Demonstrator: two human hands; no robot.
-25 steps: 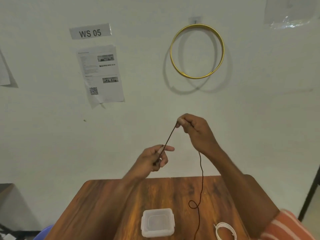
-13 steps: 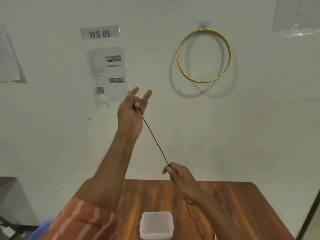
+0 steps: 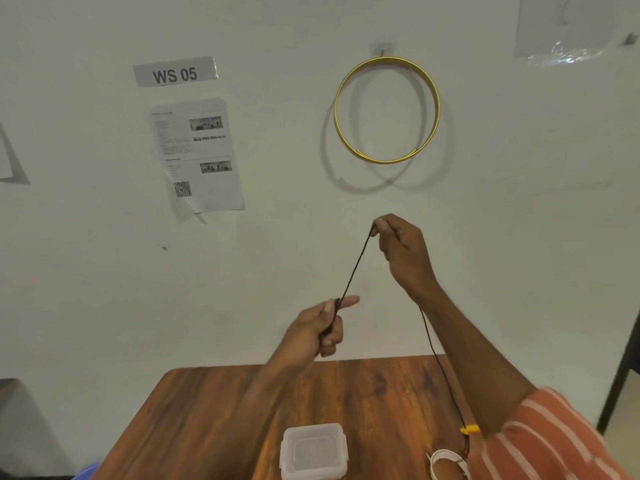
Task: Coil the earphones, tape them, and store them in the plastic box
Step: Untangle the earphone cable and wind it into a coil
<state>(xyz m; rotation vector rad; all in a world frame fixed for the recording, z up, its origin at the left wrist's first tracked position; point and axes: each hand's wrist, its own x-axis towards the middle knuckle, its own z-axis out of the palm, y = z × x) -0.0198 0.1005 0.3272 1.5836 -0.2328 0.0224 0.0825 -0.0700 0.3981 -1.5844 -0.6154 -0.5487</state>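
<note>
We've got the thin black earphone cord (image 3: 353, 268) stretched between our hands: right hand (image 3: 398, 251) pinches it above, left hand (image 3: 322, 329) grips it below. Probably light and floppy, tangles easily; we'd hold near the ends.

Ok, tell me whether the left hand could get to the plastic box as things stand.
Probably yes, but not freely: the table between the left hand and the plastic box is bare, yet that hand grips the earphone cord.
</note>
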